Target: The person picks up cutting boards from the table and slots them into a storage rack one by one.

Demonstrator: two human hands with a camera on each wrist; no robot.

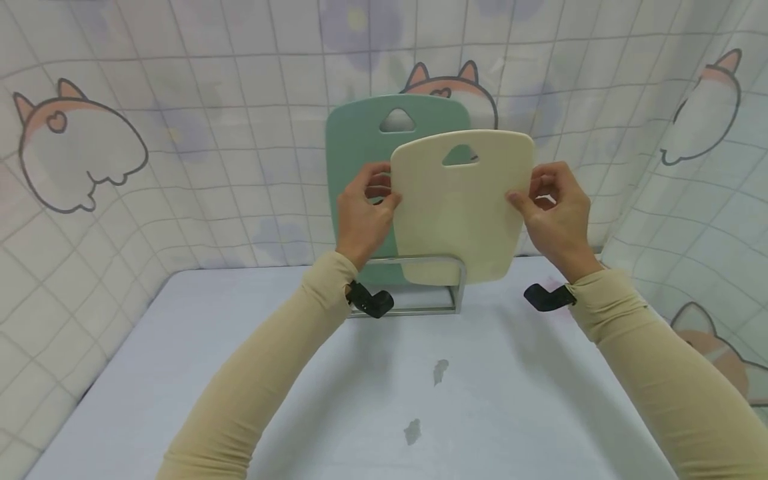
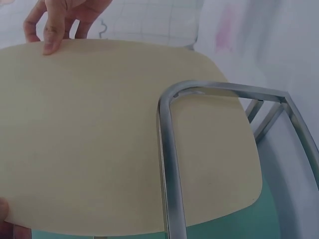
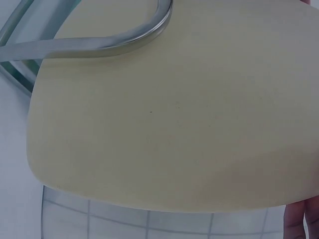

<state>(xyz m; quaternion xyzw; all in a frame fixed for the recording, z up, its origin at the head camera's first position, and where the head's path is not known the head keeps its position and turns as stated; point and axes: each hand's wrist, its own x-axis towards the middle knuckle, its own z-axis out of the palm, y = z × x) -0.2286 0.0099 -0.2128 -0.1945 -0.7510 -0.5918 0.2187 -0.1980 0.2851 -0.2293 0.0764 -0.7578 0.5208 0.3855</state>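
A cream cutting board (image 1: 459,213) with a cut-out handle stands upright between my two hands. My left hand (image 1: 365,210) pinches its left edge, thumb on the near face. On the opposite edge my right hand (image 1: 555,213) pinches it the same way. The board's lower left part lies behind the front bar of a metal rack (image 1: 461,283), and its lower right corner extends past the rack's right end. A larger green cutting board (image 1: 354,143) stands upright behind it, partly hidden. The right wrist view shows the cream board's lower face (image 3: 149,134) close up beside the bar.
The rack sits toward the back of a white table (image 1: 480,400), which has two grey marks on its surface. Behind the table hangs a checked cloth (image 1: 240,133) printed with cartoon animals. It continues along the left and right sides.
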